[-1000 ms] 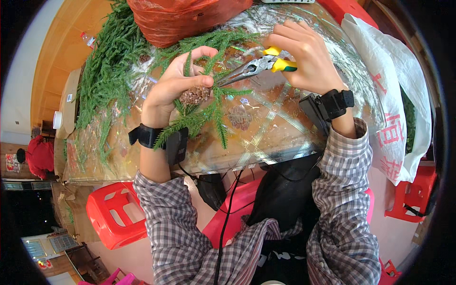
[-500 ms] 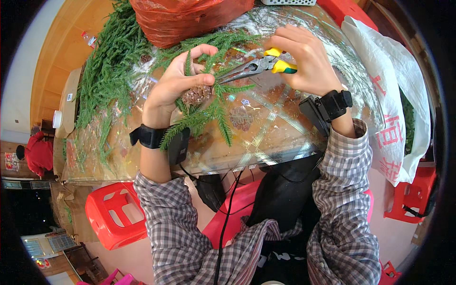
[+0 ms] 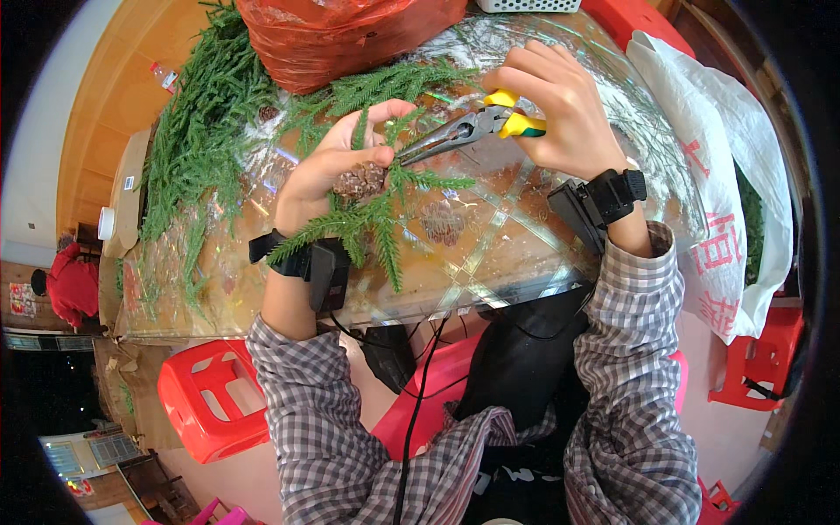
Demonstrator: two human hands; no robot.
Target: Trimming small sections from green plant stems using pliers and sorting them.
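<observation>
My left hand point(image 3: 337, 162) is closed on a green artificial pine sprig point(image 3: 372, 229), whose needled branches spread below and to the right of the fingers. A brown pine cone point(image 3: 360, 180) sits in the sprig, just under my thumb. In my right hand point(image 3: 560, 109) is a pair of long-nose pliers point(image 3: 455, 133) with yellow and green handles. The plier tips meet the sprig beside my left thumb; what exactly they grip is too small to tell.
A heap of green pine garland point(image 3: 206, 131) covers the table's left side. A red plastic bag point(image 3: 350, 39) stands at the back, near a white basket point(image 3: 529, 5). White powder and loose needles litter the glass-topped table point(image 3: 516, 245). A white sack point(image 3: 700, 166) is at right; red stools point(image 3: 214, 398) stand below.
The sprig has turned in my left hand, its lower branches swinging down and left. My left wrist has shifted slightly right. The pliers stay at nearly the same spot.
</observation>
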